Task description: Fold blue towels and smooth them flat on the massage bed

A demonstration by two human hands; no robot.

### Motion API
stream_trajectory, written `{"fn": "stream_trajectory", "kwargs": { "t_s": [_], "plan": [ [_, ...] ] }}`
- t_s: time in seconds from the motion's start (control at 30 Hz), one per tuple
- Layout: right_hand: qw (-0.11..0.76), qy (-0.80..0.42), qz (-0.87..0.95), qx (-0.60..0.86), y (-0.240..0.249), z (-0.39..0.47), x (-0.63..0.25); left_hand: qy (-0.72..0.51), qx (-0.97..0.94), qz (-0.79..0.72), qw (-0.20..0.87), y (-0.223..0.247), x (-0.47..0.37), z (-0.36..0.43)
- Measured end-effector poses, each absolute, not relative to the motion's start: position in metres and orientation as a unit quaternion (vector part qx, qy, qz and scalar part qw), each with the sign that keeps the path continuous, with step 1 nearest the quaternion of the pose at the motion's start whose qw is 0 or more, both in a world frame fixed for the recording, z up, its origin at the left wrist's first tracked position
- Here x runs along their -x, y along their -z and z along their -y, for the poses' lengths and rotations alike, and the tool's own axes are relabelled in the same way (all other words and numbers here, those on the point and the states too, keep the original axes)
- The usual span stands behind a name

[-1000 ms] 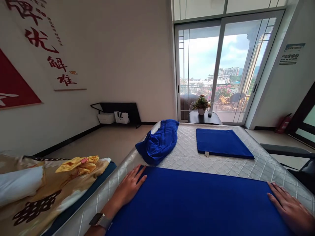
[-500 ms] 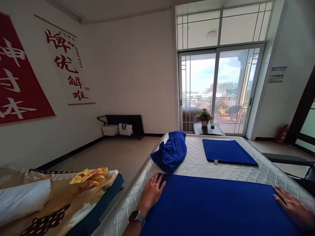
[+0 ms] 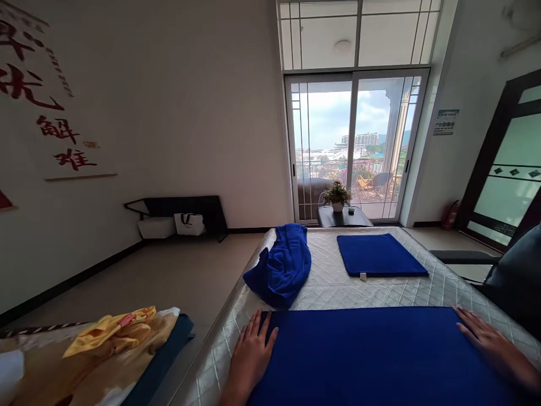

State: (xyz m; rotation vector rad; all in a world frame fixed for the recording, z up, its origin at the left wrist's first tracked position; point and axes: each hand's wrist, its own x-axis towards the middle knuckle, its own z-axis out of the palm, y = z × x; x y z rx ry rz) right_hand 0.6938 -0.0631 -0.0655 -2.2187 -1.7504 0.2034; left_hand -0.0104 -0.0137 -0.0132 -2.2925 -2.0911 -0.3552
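Observation:
A blue cloth (image 3: pixel 363 355) lies spread flat across the near part of a quilted white mattress (image 3: pixel 325 290). My left hand (image 3: pixel 252 349) rests open on its far left corner, fingers stretched forward. At the far right corner my right hand (image 3: pixel 486 338) also lies flat, with fingers extended along the edge. Beyond the left hand sits a crumpled blue cloth (image 3: pixel 284 268). A neatly folded blue cloth (image 3: pixel 380 255) with a small white tag lies farther back on the right. The near edge of the spread cloth is out of frame.
At left stands another bed with patterned bedding (image 3: pixel 139 352) and a yellow cloth (image 3: pixel 112 332). A black rack (image 3: pixel 186 208) holds a white bag (image 3: pixel 189 224). Past the mattress are a small table (image 3: pixel 344 217) with a potted plant (image 3: pixel 337 194) and glass doors. A dark chair (image 3: pixel 513 282) is at right.
The view has turned to the right, showing more of the door and dark chair. Both hands stay flat on the spread cloth's corners, and the cloths keep their places.

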Motion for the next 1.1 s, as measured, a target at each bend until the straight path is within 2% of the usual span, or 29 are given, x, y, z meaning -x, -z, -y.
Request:
{"fn": "stream_trajectory", "kwargs": {
  "t_s": [0.9,1.1],
  "plan": [
    [0.116,-0.02,0.638,0.761,0.046,0.069,-0.672,0.127,0.726,0.676,-0.007,-0.013,-0.003,0.02],
    [0.091,0.067,0.635,0.764,0.037,0.071,-0.665,0.115,0.731,0.672,0.001,-0.017,-0.007,0.021]
  ]
}}
